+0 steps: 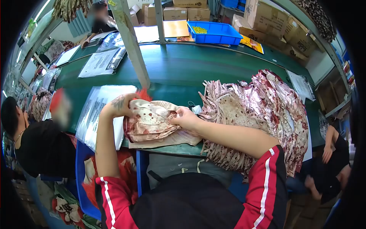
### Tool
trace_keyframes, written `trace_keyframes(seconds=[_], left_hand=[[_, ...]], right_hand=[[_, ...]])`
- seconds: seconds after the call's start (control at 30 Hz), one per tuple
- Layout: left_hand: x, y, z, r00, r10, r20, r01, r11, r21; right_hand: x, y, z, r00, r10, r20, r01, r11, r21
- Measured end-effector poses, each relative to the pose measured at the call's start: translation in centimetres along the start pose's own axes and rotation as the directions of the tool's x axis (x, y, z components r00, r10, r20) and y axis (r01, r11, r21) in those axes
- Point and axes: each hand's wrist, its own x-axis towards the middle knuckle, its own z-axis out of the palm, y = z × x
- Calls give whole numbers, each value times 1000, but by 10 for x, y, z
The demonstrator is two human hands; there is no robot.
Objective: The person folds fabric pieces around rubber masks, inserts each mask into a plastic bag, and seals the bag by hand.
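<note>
A cream cloth piece with dark red blotches [150, 121] lies folded in front of me at the edge of the green table [179, 61]. My left hand [119, 107] is closed on its upper left side, with the fingertips partly behind the fabric. At the cloth's right side, my right hand [187, 120] pinches a fold between thumb and fingers. Red material [143, 94] shows just beyond my left hand; its kind is unclear. To the right lies a large heap of similar blotched cloth pieces [263, 110], fringed along the edges, beneath my right forearm.
Clear plastic bags [85, 124] lie left of the cloth. Below them stands a blue crate [81, 168] holding red and cream cloth. A metal post [135, 45] rises from the table. At the back are a blue tray [217, 37] and cardboard boxes [267, 17]. Other people sit around.
</note>
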Motion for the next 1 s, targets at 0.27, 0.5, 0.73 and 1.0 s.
trace_keyframes(seconds=[0.27,0.5,0.73,1.0], left_hand=[[13,17,77,726,504,-468,-477,859,187],[17,21,134,880,340,-331,-81,795,602],[40,-3,150,930,209,-301,-41,877,480],[47,-2,150,930,220,-293,-47,865,500]], right_hand=[[-6,14,-4,989,128,-77,-128,992,4],[-5,7,-22,990,130,-53,-139,959,-247],[-10,1,-29,753,-604,259,393,98,-914],[-22,46,-38,690,-515,508,545,-92,-833]])
